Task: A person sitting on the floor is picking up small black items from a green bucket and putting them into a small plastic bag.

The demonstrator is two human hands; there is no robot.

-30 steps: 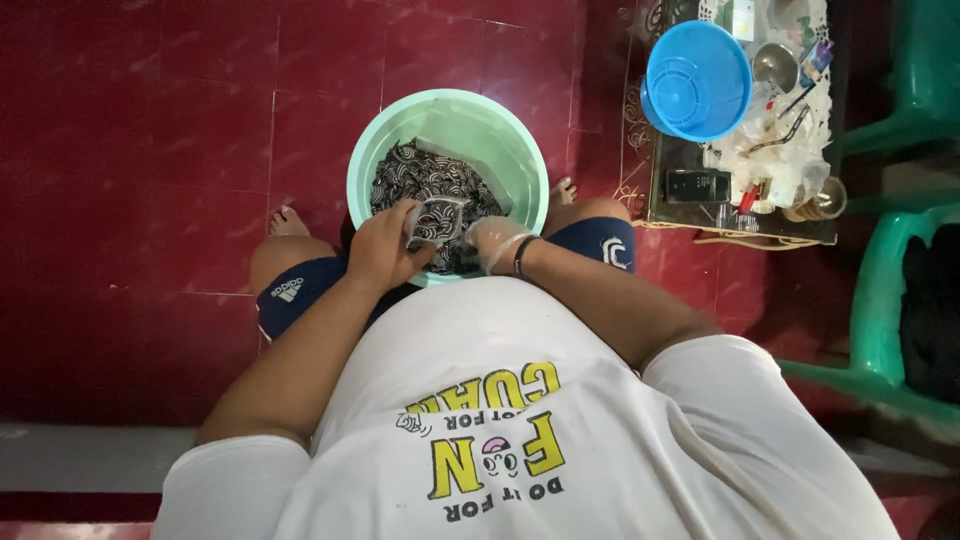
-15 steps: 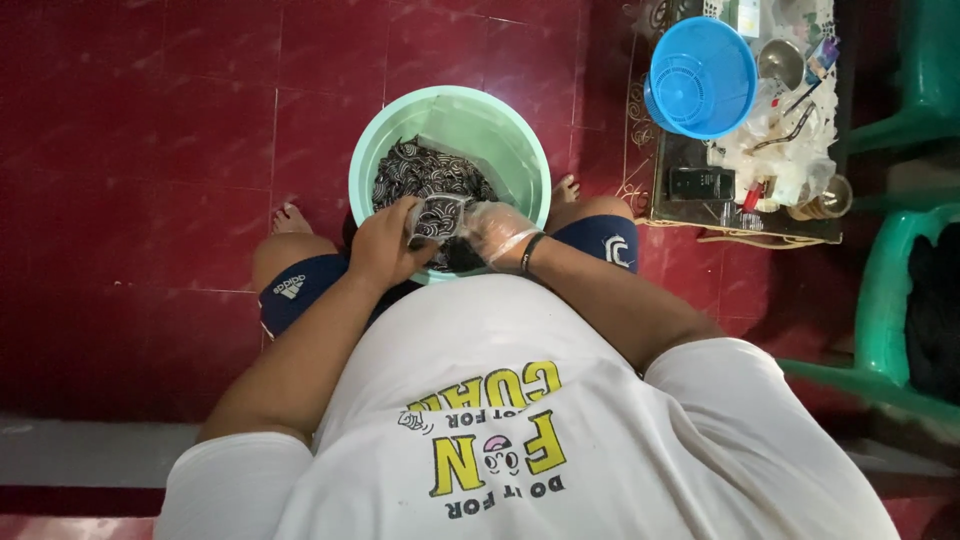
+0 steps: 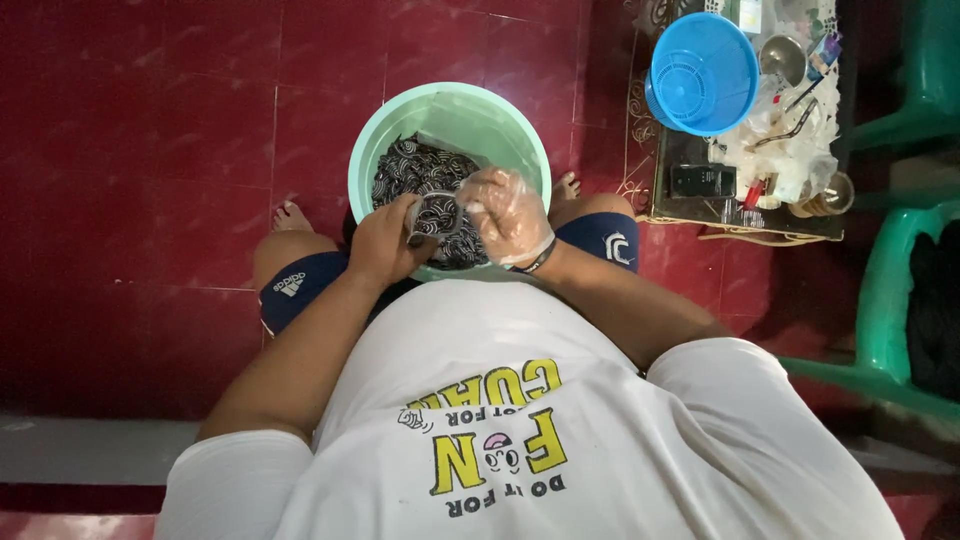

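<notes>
Over the near rim of the pale green bucket [image 3: 370, 150], the bare left hand [image 3: 382, 243] and the plastic-gloved right hand [image 3: 508, 215] each keep a closed grip on one small clear bag of dark striped pieces [image 3: 436, 215]. Behind the bag, more such pieces [image 3: 415, 165] fill the bucket. Far right of it, a blue strainer bowl [image 3: 703, 72] sits on a cluttered table [image 3: 685, 210].

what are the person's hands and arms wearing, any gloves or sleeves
The right hand wears a thin, clear, crinkly plastic glove, loose around the wrist, with a dark bracelet at the wrist just below it. The left hand is bare, with no glove or band. Both forearms are bare; the short white sleeves of a T-shirt end at the upper arms.
</notes>
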